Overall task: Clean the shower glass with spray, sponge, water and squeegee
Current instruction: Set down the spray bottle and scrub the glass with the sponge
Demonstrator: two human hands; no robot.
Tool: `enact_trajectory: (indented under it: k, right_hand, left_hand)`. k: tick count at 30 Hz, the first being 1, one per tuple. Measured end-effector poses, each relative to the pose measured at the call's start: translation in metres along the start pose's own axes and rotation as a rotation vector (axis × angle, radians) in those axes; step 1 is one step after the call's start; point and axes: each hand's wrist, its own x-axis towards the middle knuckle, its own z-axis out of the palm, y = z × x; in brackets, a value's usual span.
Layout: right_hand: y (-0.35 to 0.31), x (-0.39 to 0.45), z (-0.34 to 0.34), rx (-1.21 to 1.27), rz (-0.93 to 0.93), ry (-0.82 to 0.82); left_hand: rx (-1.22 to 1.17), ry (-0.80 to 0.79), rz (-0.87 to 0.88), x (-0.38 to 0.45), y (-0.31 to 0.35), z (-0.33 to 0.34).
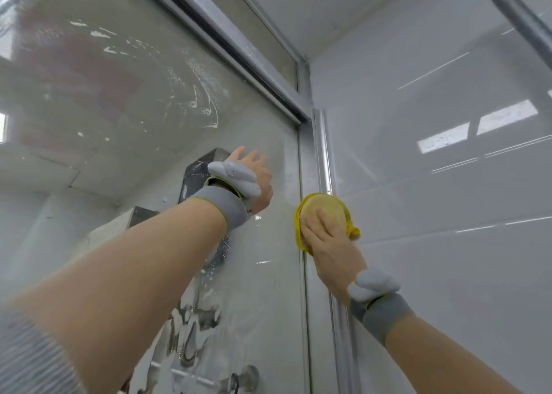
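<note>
The shower glass [119, 101] fills the left half of the view, smeared with white foam streaks near its top. My left hand [257, 178] lies flat against the glass with straight fingers, close to the pane's right edge. My right hand [325, 238] presses a round yellow sponge [322, 207] against the glass edge and the chrome vertical frame [324, 154]. The fingers spread over the sponge's back. Both wrists carry grey bands with a white device. No spray bottle or squeegee is in view.
A metal top rail [239, 56] runs diagonally above the glass. Glossy white wall tiles [433, 184] fill the right side. A chrome pipe [519, 8] crosses the top right corner. Shower fittings [239, 378] show through the glass at the bottom.
</note>
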Motion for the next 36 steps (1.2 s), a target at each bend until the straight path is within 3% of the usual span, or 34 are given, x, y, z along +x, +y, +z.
enact_trajectory:
  k: [3, 7, 13, 15, 19, 22, 24, 26, 28, 36]
  right_hand:
    - [0.016, 0.036, -0.002, -0.029, 0.08, -0.024]
    - [0.044, 0.101, -0.007, 0.032, 0.178, -0.21]
    - [0.07, 0.173, -0.027, -0.06, 0.22, -0.257]
    - [0.065, 0.171, -0.028, -0.08, 0.268, -0.219]
    - [0.027, 0.089, -0.007, 0.003, 0.23, -0.153]
    - [0.039, 0.107, -0.006, 0.011, 0.267, -0.05]
    - [0.056, 0.156, -0.011, 0.057, 0.33, -0.065]
    - [0.069, 0.191, -0.017, 0.163, 0.457, -0.182]
    - [0.077, 0.201, -0.016, 0.098, 0.434, -0.243]
    - [0.039, 0.104, -0.022, 0.203, 0.355, -0.195]
  left_hand:
    - [-0.004, -0.003, -0.019, 0.007, -0.002, -0.003]
    - [-0.018, -0.01, -0.042, 0.017, -0.001, -0.004]
    - [-0.068, -0.069, -0.033, 0.033, -0.007, -0.018]
    - [-0.08, -0.063, -0.044, 0.035, -0.007, -0.02]
    - [-0.062, -0.047, -0.036, 0.031, -0.004, -0.014]
    - [-0.045, -0.019, -0.022, 0.032, -0.006, -0.015]
    - [-0.035, -0.008, -0.009, 0.028, -0.009, -0.018]
    - [-0.017, -0.004, 0.003, 0.026, -0.008, -0.021]
    - [-0.005, -0.026, -0.003, 0.027, -0.005, -0.023]
    - [0.035, 0.062, -0.02, -0.002, 0.008, -0.012]
